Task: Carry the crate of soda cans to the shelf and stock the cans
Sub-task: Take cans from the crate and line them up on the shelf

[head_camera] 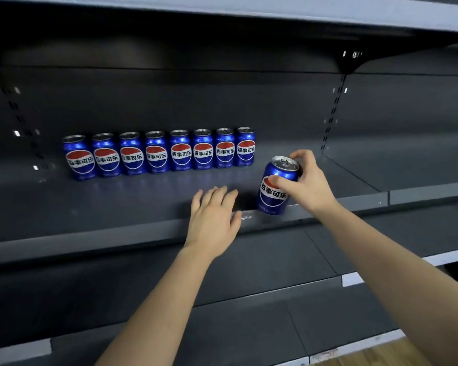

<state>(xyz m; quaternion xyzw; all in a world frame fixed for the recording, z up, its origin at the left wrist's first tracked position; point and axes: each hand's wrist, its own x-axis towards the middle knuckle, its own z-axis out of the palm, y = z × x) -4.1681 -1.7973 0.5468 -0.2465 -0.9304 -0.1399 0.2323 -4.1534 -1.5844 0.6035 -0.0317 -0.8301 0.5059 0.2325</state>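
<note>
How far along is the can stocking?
Done: eight cans stand in a row at the back of the shelf. In hand: the right hand holds a ninth can near the front edge; the left hand is empty. The crate is out of view, so what's left is unknown.

Can (276,184): blue, red-white-blue emblem, unopened, tilted slightly, gripped by its upper body at the shelf (132,204) front edge. Row of eight matching cans (159,153): upright, labels forward, left of and behind the grip, well apart.
</note>
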